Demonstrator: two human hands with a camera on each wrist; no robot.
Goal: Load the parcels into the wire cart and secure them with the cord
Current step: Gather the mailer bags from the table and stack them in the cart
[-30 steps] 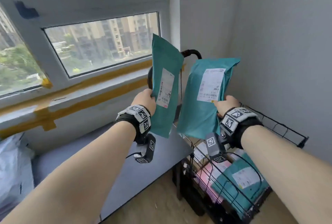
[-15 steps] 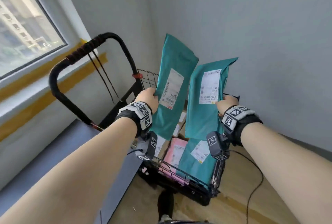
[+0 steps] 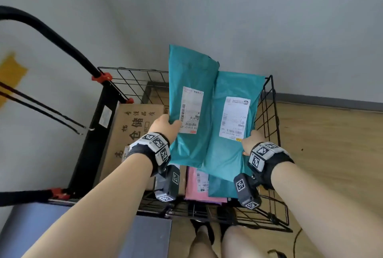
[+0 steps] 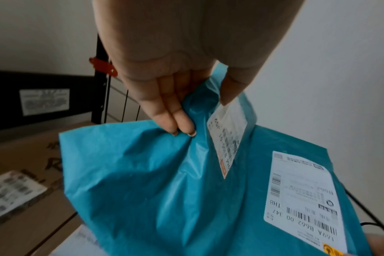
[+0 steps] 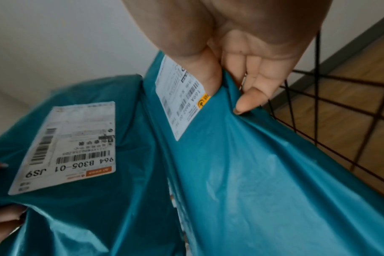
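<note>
Two teal mailer parcels with white labels hang over the black wire cart. My left hand pinches the narrower teal parcel by its lower left edge, thumb on the label, fingers behind. My right hand pinches the wider teal parcel at its right edge, thumb on the label. The two parcels overlap side by side. In the cart lie a cardboard box, a pink parcel and another teal parcel. A black cord with a hook hangs at the left.
The cart's black handle arches up at the left, with red clips on its frame. A grey wall stands behind the cart. Wood floor lies to the right, a grey surface at lower left. My legs show below.
My view has swung from the window down onto the cart. Both hands have carried the teal parcels from in front of the window to over the cart basket, tilting them flatter.
</note>
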